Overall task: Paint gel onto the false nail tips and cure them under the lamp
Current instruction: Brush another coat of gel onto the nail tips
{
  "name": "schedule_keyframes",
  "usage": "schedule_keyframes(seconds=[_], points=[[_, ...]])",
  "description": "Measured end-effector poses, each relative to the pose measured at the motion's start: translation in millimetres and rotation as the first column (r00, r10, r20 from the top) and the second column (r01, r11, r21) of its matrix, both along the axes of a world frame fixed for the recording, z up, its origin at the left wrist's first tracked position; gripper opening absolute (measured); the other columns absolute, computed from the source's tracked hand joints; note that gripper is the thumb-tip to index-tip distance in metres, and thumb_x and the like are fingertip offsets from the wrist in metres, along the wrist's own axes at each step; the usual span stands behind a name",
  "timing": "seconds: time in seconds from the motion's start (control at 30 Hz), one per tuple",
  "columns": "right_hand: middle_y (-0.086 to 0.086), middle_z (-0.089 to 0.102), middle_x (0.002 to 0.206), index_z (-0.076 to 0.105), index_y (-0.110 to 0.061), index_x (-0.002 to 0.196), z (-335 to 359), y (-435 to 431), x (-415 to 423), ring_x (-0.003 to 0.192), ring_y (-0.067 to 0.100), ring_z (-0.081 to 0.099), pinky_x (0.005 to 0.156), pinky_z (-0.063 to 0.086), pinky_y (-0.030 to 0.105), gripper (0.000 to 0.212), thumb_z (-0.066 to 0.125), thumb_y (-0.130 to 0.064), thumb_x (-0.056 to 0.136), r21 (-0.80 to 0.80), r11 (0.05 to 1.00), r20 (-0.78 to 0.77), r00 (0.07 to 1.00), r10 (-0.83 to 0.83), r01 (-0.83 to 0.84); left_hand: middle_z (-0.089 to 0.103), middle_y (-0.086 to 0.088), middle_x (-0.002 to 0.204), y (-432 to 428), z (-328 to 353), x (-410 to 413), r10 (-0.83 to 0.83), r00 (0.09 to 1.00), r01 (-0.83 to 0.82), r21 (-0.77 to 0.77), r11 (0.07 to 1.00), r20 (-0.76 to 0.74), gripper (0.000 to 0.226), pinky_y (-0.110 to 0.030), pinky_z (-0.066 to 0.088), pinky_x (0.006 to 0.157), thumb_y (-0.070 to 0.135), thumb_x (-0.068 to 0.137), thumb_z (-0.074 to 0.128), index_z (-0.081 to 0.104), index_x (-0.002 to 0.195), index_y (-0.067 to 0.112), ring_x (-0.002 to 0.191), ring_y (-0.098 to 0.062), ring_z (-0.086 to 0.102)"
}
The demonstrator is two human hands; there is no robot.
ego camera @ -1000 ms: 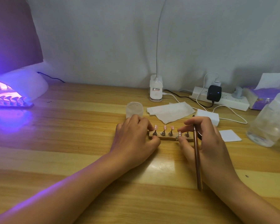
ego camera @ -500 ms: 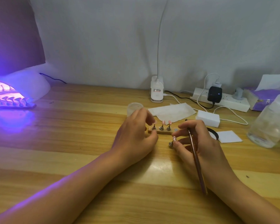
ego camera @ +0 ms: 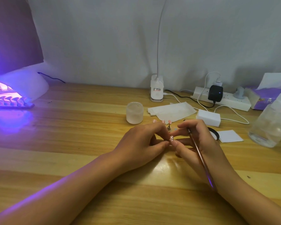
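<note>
what changed: a moment ago both hands were at the wooden strip. now one nail tip [ego camera: 171, 138] on its little pin is off the strip and closer to the person, between the two hands.
left hand [ego camera: 142, 141]: fingers curled, thumb and finger pinch the pin under the nail tip.
right hand [ego camera: 199, 143]: grips the brush [ego camera: 199, 158]; its fingertips touch the nail tip too.
what it means: i think this tip gets its gel next. it has not gone to the lamp yet.
other tips [ego camera: 163, 121]: in a row just behind the hands.
lamp [ego camera: 23, 88]: far left, glowing purple, with more tips inside.
table [ego camera: 71, 143]: pale wood, with a frosted jar [ego camera: 134, 112], paper [ego camera: 170, 111], a clear bottle [ego camera: 271, 124] and a plug strip [ego camera: 230, 103].
room: a grey wall [ego camera: 104, 38] behind.
</note>
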State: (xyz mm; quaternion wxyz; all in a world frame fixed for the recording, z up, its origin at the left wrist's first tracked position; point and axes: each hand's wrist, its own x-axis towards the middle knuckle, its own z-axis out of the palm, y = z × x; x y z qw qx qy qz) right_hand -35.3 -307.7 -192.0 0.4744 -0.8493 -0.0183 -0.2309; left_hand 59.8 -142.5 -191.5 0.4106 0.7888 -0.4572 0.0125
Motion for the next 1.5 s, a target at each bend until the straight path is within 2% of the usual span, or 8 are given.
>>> schedule_keyframes(seconds=[0.1, 0.27, 0.37, 0.43, 0.63, 0.87, 1.07, 1.5], points=[[-0.011, 0.069, 0.099, 0.051, -0.029, 0.108, 5.8, 1.7, -0.5, 0.086, 0.008, 0.071, 0.064, 0.059, 0.026, 0.03, 0.063, -0.037, 0.082, 0.101, 0.995, 0.007, 1.0, -0.015, 0.014, 0.068, 0.015, 0.096, 0.6, -0.5, 1.3, 0.003, 1.0, -0.003, -0.004, 1.0, -0.005, 0.011, -0.039, 0.052, 0.064, 0.021, 0.09, 0.069, 0.066, 0.099, 0.027, 0.07, -0.007, 0.057], [0.0, 0.068, 0.087, 0.051, -0.029, 0.111, 16.0, 1.6, -1.0, 0.066, 0.015, 0.068, 0.054, 0.057, 0.026, 0.038, 0.043, -0.06, 0.092, 0.381, 0.923, -0.078, 0.997, -0.017, 0.046, 0.067, 0.013, 0.093, 0.3, 0.9, 1.8, -0.001, 1.0, 0.001, -0.014, 1.0, -0.007, 0.01, -0.04, 0.051, 0.065, 0.022, 0.089, 0.07, 0.07, 0.094, 0.03, 0.07, -0.01, 0.056], [0.003, 0.066, 0.081, 0.051, -0.026, 0.106, 15.6, -0.7, -1.5, 0.06, 0.014, 0.063, 0.05, 0.054, 0.026, 0.013, 0.051, -0.035, 0.096, 0.392, 0.917, -0.084, 0.996, -0.043, 0.072, 0.065, 0.009, 0.091, 0.1, 1.8, 1.3, 0.015, 1.0, -0.015, -0.018, 1.0, 0.0, 0.008, -0.039, 0.049, 0.065, 0.022, 0.088, 0.071, 0.071, 0.092, 0.029, 0.068, -0.011, 0.054], [0.003, 0.069, 0.08, 0.056, -0.022, 0.101, 14.5, -2.1, -1.3, 0.061, 0.015, 0.064, 0.052, 0.055, 0.027, 0.008, 0.057, -0.022, 0.093, 0.371, 0.927, -0.091, 0.996, -0.021, 0.054, 0.064, 0.009, 0.091, 0.2, 2.7, 1.1, 0.017, 1.0, -0.017, -0.019, 1.0, 0.002, 0.007, -0.035, 0.048, 0.065, 0.021, 0.088, 0.071, 0.072, 0.092, 0.026, 0.067, -0.01, 0.053], [0.003, 0.069, 0.07, 0.063, -0.025, 0.085, 16.6, 1.0, -6.5, 0.052, 0.01, 0.058, 0.049, 0.049, 0.02, 0.021, 0.062, -0.045, 0.078, 0.339, 0.941, -0.1, 0.995, 0.028, 0.008, 0.066, 0.014, 0.093, 1.1, 3.2, 1.1, 0.022, 1.0, -0.022, -0.007, 1.0, -0.002, 0.009, -0.032, 0.049, 0.064, 0.021, 0.087, 0.071, 0.07, 0.094, 0.028, 0.067, -0.008, 0.053], [0.003, 0.072, 0.073, 0.057, -0.014, 0.087, 15.9, 0.9, -6.2, 0.053, 0.008, 0.059, 0.05, 0.048, 0.019, 0.028, 0.063, -0.04, 0.081, 0.299, 0.954, -0.158, 0.987, 0.027, 0.022, 0.068, 0.017, 0.091, 1.7, 1.9, 2.6, 0.051, 0.999, -0.051, -0.006, 0.999, -0.002, 0.011, -0.02, 0.044, 0.062, 0.021, 0.085, 0.074, 0.071, 0.089, 0.03, 0.067, -0.002, 0.055], [0.0, 0.074, 0.076, 0.056, -0.014, 0.088, 16.1, 2.2, -5.2, 0.056, 0.002, 0.062, 0.052, 0.048, 0.016, 0.023, 0.063, -0.036, 0.086, 0.262, 0.964, -0.178, 0.984, 0.009, 0.038, 0.069, 0.016, 0.092, 1.7, 2.8, 2.2, 0.054, 0.998, -0.055, -0.012, 0.998, -0.023, 0.011, -0.031, 0.052, 0.065, 0.02, 0.084, 0.075, 0.071, 0.091, 0.027, 0.07, -0.006, 0.059], [-0.001, 0.072, 0.072, 0.056, -0.01, 0.088, 14.6, 1.5, -3.9, 0.058, 0.002, 0.064, 0.051, 0.046, 0.013, 0.012, 0.065, -0.019, 0.09, 0.187, 0.982, -0.205, 0.978, 0.042, -0.004, 0.069, 0.017, 0.091, 1.3, 4.1, 1.9, 0.064, 0.998, -0.064, 0.001, 0.998, -0.018, 0.011, -0.027, 0.052, 0.065, 0.021, 0.085, 0.075, 0.071, 0.093, 0.026, 0.074, -0.007, 0.061]])
